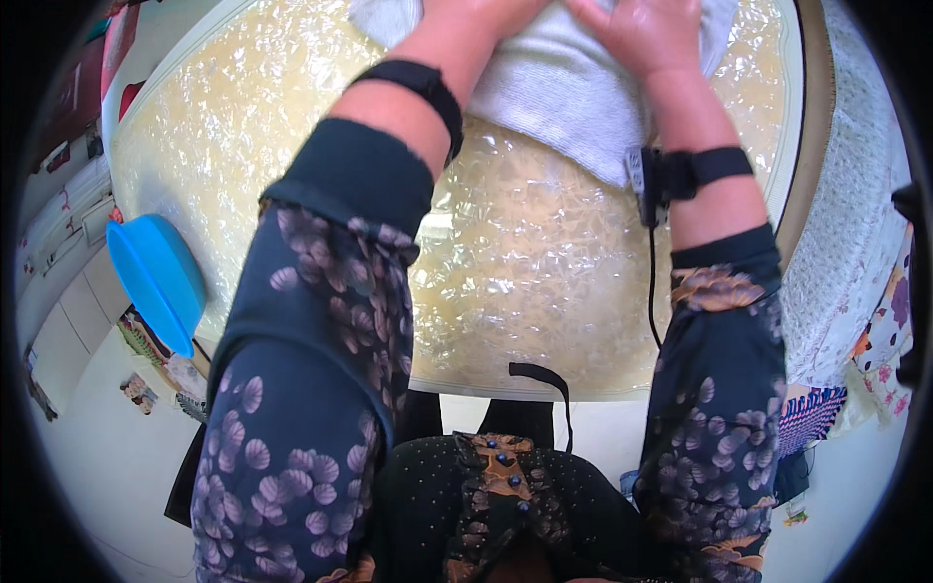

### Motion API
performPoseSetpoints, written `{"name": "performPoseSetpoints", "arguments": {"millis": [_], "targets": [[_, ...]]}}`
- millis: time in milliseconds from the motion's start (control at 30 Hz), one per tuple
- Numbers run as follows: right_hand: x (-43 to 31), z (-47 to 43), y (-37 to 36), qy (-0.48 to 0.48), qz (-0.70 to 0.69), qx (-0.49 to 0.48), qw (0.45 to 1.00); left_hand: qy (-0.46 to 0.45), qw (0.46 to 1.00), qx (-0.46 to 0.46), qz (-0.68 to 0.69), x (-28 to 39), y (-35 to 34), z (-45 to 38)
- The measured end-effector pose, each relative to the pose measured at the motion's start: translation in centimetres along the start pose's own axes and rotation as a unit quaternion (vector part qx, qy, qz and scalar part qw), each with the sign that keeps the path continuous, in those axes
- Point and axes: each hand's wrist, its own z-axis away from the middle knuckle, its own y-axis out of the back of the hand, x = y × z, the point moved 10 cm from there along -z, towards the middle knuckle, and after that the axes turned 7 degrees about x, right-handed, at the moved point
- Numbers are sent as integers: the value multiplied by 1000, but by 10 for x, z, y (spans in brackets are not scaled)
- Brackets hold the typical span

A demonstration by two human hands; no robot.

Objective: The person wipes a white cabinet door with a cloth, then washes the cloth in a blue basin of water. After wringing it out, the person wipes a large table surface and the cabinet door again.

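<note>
A white towel-like cloth [561,95] lies spread at the far side of the table, its upper part cut off by the picture's top edge. My left hand [503,14] reaches over the cloth's middle, and its fingers run out of view. On the cloth's right part rests my right hand [645,33], palm down, the thumb spread toward the left. The tips of its other fingers are cut off too, so whether either hand grips the fabric is hidden.
The table [525,291] has a shiny, crinkle-patterned clear cover. A blue plastic basin [164,280] stands tilted at the left edge. Along the right side runs a seat with a pale patterned cover [845,218]. From my right forearm's strap device [649,178] hangs a black cable [652,291].
</note>
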Motion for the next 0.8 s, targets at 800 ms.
{"name": "performPoseSetpoints", "arguments": {"millis": [800], "targets": [[-92, 440, 112, -50, -103, -94, 989, -86, 948, -259, 166, 125, 144, 408]]}}
